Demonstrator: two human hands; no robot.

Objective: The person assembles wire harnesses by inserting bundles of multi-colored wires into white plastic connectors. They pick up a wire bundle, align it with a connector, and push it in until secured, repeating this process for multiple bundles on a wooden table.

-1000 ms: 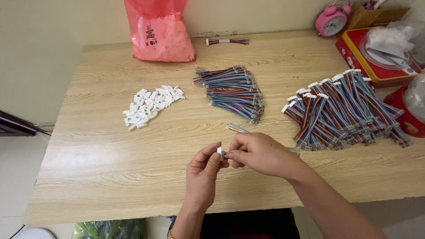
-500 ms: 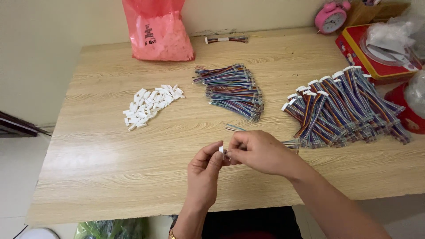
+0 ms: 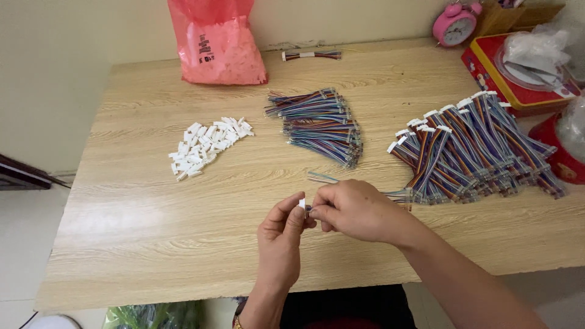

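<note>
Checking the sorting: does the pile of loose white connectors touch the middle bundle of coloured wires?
Apart. The head view shows a strip of bare wooden table between the white connectors and the wire bundle.

Pale wood-grain worktop [image 3: 152, 225]; white connector housings [image 3: 207, 147]; multicoloured striped wire bundles, centre [image 3: 320, 125] and right [image 3: 475, 149]; translucent red bag [image 3: 216, 42]; pink alarm clock [image 3: 454, 25]; red tin with yellow edging [image 3: 487, 67], upper right.

Two hands are counted, two big wire piles [image 3: 320, 125] [image 3: 475, 149], one pink bag [image 3: 216, 42], one clock [image 3: 454, 25].
</note>
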